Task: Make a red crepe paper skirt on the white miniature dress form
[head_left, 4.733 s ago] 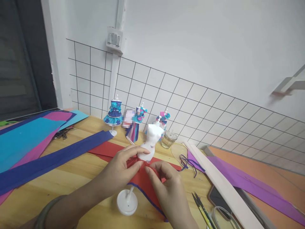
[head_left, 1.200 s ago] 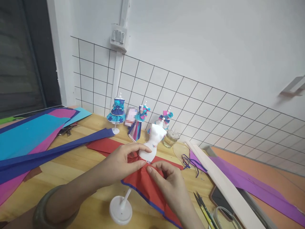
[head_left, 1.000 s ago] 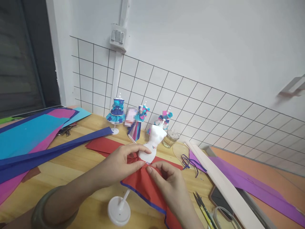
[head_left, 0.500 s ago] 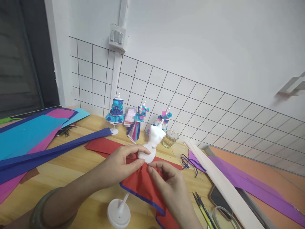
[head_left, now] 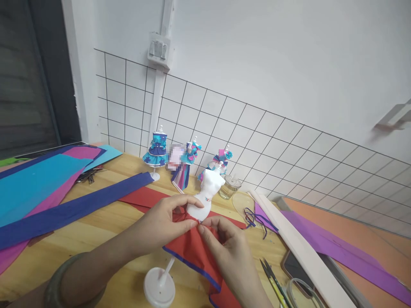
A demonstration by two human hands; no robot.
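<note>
Left hand: the left hand [head_left: 165, 216] comes from the near left, its forefinger against the hip of a small white mannequin torso [head_left: 212, 184] and its thumb on the gathered top of a red cloth-like piece with a dark blue edge [head_left: 191, 246]; the grip is narrow, holding the red piece against the torso.
Right hand: the right hand [head_left: 227, 244] pinches the same gathered top between thumb and forefinger, its tips just beside the left thumb.
Mannequin: tilted, its top leaning far and right; its round white base [head_left: 159, 286] is nearer and to the left, joined by a thin white pole.
Red piece: hanging below the torso, around the upper pole, its blue edge running near and right.
Left side: a long dark blue strip [head_left: 80, 203] lies near a broad turquoise sheet [head_left: 35, 179].
Far side: three small dressed mannequins [head_left: 156, 149] stand before a black wire grid [head_left: 227, 115], with a clear glass jar [head_left: 230, 187] to their right.
Right side: slender yellow-and-black pointed tools [head_left: 274, 280] lie near a long pale pink strip [head_left: 305, 248].
</note>
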